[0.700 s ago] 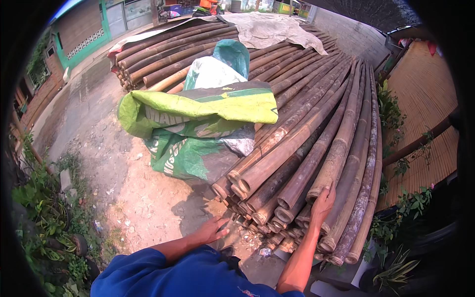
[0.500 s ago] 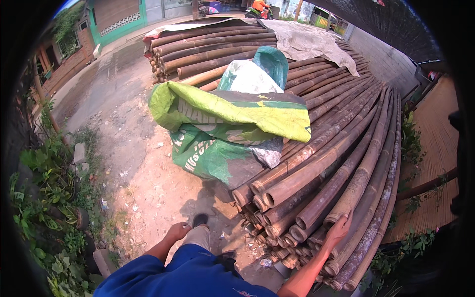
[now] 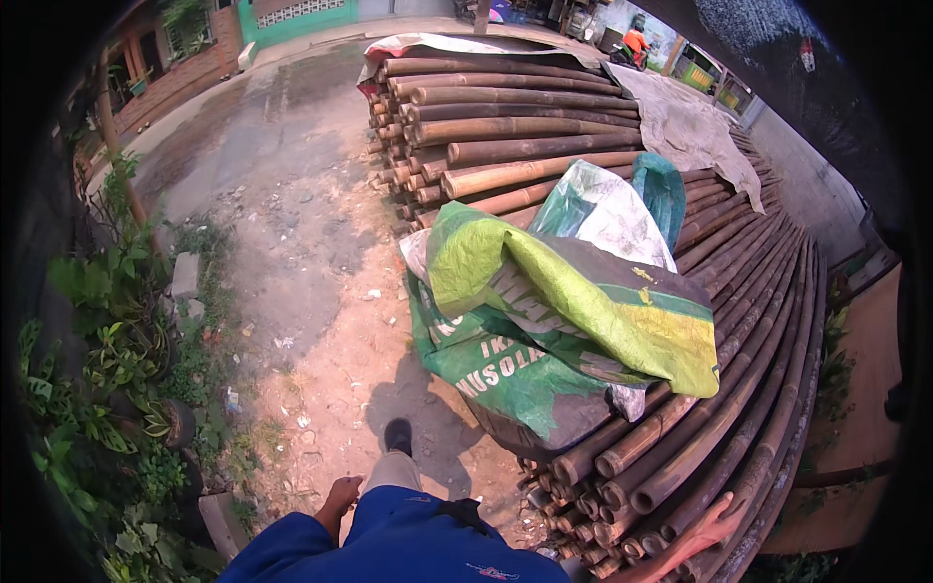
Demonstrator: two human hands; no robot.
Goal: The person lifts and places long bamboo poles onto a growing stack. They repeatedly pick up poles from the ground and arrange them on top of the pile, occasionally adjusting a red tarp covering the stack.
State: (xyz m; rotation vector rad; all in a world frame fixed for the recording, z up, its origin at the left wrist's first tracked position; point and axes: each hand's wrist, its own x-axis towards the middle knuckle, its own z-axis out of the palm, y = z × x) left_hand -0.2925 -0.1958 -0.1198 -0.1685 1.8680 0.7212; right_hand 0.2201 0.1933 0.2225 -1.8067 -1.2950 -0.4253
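A large stack of brown bamboo poles spreads ahead and to the right, with cut ends facing me. My right hand is open, fingers stretched out along the poles at the near right; it seems to rest on them without gripping. Beside my thigh hangs my left hand, its fingers curled and nothing visible in them. Across the middle of the stack lies a crumpled green and yellow tarp. A white and teal plastic sheet is bunched behind it.
A pale cloth covers the far poles. Leafy plants and concrete blocks line the left side. Dirt ground runs between plants and stack. A grey wall stands right; a rider in orange is far off.
The stack and tarp now sit farther right and lower in view. My right hand has shifted along the poles, and its fingers have spread. The rider's position in view has moved right.
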